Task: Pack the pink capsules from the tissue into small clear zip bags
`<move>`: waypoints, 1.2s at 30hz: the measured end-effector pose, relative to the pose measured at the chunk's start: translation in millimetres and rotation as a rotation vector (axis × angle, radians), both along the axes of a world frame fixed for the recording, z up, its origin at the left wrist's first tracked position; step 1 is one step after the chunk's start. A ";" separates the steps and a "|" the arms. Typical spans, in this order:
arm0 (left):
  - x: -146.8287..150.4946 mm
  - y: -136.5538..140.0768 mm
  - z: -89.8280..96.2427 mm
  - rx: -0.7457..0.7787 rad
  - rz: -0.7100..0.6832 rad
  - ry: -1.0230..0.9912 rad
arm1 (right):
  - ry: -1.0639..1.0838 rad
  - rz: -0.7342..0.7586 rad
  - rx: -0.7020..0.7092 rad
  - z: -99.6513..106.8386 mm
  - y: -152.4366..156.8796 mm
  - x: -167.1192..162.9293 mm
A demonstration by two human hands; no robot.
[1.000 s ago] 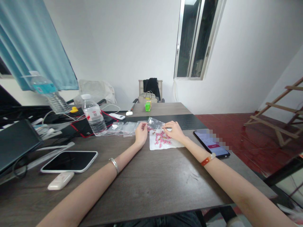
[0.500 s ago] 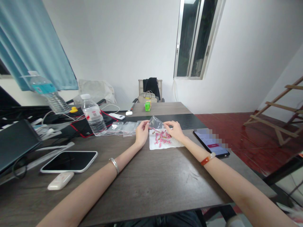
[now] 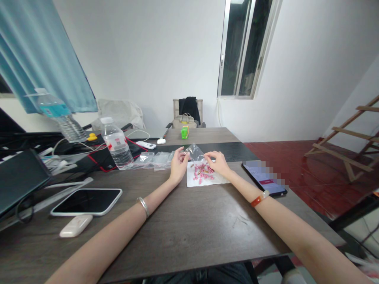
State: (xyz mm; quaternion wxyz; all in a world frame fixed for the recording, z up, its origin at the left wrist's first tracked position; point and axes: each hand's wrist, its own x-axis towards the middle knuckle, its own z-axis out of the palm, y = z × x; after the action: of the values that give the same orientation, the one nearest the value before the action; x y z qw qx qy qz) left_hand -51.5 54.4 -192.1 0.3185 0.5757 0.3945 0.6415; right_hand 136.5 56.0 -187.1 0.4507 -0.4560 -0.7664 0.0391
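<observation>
A small clear plastic bag (image 3: 194, 151) is stretched between my two hands, above a white tissue (image 3: 192, 182). My left hand (image 3: 179, 165) pinches its left side, and my right hand (image 3: 218, 162) pinches its right side between thumb and fingertips. Several pink beads (image 3: 200, 173) lie on the tissue, with a few gold-brown pieces (image 3: 205, 171) among them. Other clear plastic bags (image 3: 162, 160) lie flat on the table just left of my left hand.
Two water bottles (image 3: 116, 146) stand at the left, near a laptop (image 3: 23, 181) and cables. A white-edged phone (image 3: 87, 202) and a white case (image 3: 76, 226) lie front left. Another phone (image 3: 263, 179) lies right of the tissue. A green box (image 3: 185, 133) stands farther back.
The fingers of my left hand have shifted on the bag, and the bag has changed shape slightly, its top corner a little higher. My right hand has hardly moved.
</observation>
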 end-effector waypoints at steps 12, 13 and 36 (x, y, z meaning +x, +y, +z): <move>0.4 -2.9 -2.2 -0.141 -0.109 0.091 | 0.205 0.078 -0.009 -1.2 2.7 0.2; 0.3 -2.4 -3.1 -0.135 -0.109 0.121 | 0.245 0.093 -0.015 -1.3 2.8 -0.1; -0.2 -6.7 1.2 -0.101 -0.152 0.196 | 0.286 0.089 0.003 3.3 -2.0 -4.7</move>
State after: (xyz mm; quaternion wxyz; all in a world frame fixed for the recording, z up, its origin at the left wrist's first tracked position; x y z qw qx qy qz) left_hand -51.7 47.7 -190.9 0.3544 0.6471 0.4108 0.5356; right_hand 131.8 54.0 -183.8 0.5537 -0.4107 -0.7139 0.1225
